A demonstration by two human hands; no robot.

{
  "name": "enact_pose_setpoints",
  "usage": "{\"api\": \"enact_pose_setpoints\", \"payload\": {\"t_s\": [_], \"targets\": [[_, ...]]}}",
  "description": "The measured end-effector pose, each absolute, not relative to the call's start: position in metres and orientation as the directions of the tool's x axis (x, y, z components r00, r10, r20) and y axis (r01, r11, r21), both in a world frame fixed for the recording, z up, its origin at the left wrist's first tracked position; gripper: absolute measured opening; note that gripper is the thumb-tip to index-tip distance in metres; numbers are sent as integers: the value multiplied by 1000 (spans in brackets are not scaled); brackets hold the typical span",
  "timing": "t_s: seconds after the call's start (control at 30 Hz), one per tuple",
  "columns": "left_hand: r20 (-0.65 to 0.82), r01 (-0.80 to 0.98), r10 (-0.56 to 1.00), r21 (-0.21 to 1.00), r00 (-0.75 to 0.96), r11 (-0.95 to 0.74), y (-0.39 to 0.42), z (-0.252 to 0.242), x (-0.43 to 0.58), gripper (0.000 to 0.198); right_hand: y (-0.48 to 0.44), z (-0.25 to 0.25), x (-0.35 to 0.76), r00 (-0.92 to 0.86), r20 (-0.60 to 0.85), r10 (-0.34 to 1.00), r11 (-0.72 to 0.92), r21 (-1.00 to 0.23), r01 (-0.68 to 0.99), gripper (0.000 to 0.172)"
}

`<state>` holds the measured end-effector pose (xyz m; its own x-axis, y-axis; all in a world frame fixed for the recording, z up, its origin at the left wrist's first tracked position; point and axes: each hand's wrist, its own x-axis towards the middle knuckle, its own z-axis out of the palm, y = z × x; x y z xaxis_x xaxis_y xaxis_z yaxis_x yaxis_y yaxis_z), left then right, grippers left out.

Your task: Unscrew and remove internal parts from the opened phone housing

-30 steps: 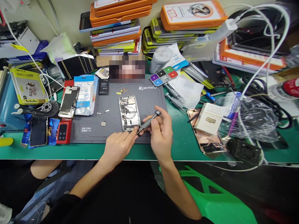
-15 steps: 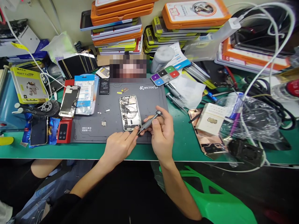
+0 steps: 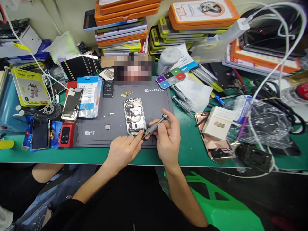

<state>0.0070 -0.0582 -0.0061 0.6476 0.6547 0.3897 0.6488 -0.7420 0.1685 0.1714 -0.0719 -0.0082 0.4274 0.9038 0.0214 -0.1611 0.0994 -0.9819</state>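
An opened phone body (image 3: 135, 116) with its inner parts exposed lies on the dark grey mat (image 3: 108, 106). My right hand (image 3: 168, 141) is closed round a grey screwdriver (image 3: 155, 125), its tip pointing down-left at the phone's lower right corner. My left hand (image 3: 124, 149) rests just below the phone, one finger stretched to the phone's bottom edge and the screwdriver tip; whether it pinches anything there is too small to tell. A small metal piece (image 3: 107, 127) lies on the mat left of the phone.
At the left are a detached screen (image 3: 72, 103) and a red device (image 3: 66, 134). More screwdrivers (image 3: 181, 104) and a white box (image 3: 218, 123) stand right of the mat. Orange cases (image 3: 204, 14) are stacked behind. A person's knee (image 3: 47, 172) shows at the lower left.
The view has shifted very slightly. Both hands keep nearly the same pose at the phone's lower corner, with the screwdriver still in my right hand.
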Motion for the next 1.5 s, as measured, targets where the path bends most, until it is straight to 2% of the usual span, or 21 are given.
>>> {"api": "enact_pose_setpoints", "payload": {"t_s": [0.6, 1.5], "targets": [[371, 654, 650, 135, 663, -745, -59, -3, 8, 33, -72, -1, 170, 443, 12, 897, 51, -996, -75, 35], [367, 648, 650, 150, 665, -747, -59, -5, 6, 33, -73, -6, 171, 434, 13, 901, 69, -991, -114, 37]]}}
